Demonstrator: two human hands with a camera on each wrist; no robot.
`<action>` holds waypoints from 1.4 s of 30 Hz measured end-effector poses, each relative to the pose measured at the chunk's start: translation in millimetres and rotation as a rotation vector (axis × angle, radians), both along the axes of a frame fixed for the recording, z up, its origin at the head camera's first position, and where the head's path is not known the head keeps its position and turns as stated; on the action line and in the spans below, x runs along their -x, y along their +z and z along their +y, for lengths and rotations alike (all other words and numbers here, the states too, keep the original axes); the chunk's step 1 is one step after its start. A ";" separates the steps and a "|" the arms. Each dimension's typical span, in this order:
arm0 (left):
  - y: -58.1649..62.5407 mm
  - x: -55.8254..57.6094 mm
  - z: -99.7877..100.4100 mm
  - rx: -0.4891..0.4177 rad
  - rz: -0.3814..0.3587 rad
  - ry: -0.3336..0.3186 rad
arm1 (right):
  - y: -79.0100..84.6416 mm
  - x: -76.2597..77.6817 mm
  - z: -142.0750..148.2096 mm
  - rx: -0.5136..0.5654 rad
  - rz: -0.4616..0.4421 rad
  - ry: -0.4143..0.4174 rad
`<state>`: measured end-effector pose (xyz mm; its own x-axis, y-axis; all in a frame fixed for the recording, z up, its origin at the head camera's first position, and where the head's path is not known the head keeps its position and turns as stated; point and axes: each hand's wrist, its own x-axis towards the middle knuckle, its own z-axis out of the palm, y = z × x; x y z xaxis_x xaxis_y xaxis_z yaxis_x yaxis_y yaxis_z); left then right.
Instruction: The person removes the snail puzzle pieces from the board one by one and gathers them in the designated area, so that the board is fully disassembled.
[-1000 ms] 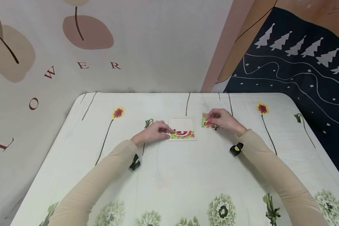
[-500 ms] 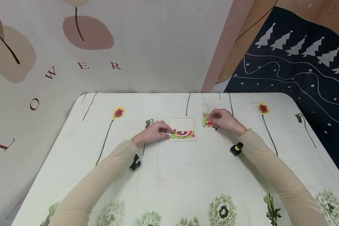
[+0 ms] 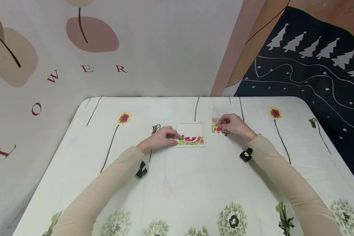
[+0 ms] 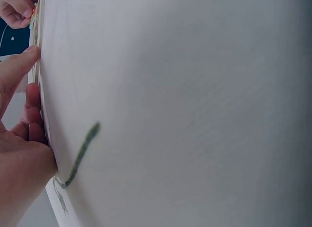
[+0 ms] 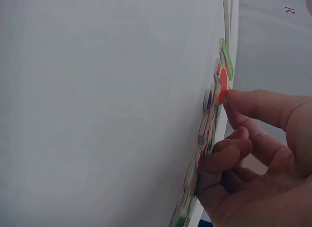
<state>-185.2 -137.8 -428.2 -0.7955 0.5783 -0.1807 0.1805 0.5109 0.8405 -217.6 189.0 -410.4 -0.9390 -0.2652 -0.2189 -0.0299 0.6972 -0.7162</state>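
My left hand (image 3: 162, 137) rests at the left edge of a flat puzzle board (image 3: 191, 126), a finger extended onto the filled strip along its bottom. That strip (image 3: 191, 141) shows a red, white and blue curved shape on green; above it the board is bare. To the right, my right hand (image 3: 233, 124) pinches a small red puzzle piece (image 5: 223, 83) between thumb and finger. Loose puzzle pieces (image 3: 214, 126) lie beneath and beside those fingers, partly hidden by the hand. In the left wrist view the left hand (image 4: 22, 110) lies low against the tablecloth.
A white tablecloth (image 3: 188, 183) printed with flowers covers the table. A patterned cloth wall (image 3: 165, 49) rises behind the far edge, with a dark tree-printed cloth (image 3: 309, 75) at the right. Black wrist devices (image 3: 141, 169) sit under both sleeves.
A green piece at the left of the right-hand pile has shifted slightly closer into the pile since a second ago. The left hand and board hold still.
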 end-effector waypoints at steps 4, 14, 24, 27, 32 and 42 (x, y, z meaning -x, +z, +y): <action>1.0 -0.7 0.7 0.004 -0.003 0.003 | -0.1 0.9 0.6 -0.015 -0.007 -0.002; 0.9 -1.2 1.0 -0.004 -0.006 -0.001 | -1.6 2.9 0.1 -0.043 -0.006 0.006; 0.4 -0.7 1.9 -0.014 -0.008 0.005 | 0.4 3.4 0.8 -0.028 -0.008 -0.001; 0.6 -0.6 1.7 -0.009 -0.001 0.007 | 1.6 3.1 0.5 -0.019 0.003 0.002; 1.6 -1.7 1.6 0.005 0.030 0.003 | 4.1 1.4 -1.3 -0.001 0.020 0.014; 4.2 -4.4 9.2 0.007 0.147 -0.018 | 7.6 -6.2 -16.3 0.066 0.072 0.079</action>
<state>-180.8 -128.6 -424.0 -0.8034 0.5917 -0.0667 0.3109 0.5123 0.8006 -211.4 172.7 -402.7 -0.9273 -0.3506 -0.1313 -0.1359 0.6420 -0.7546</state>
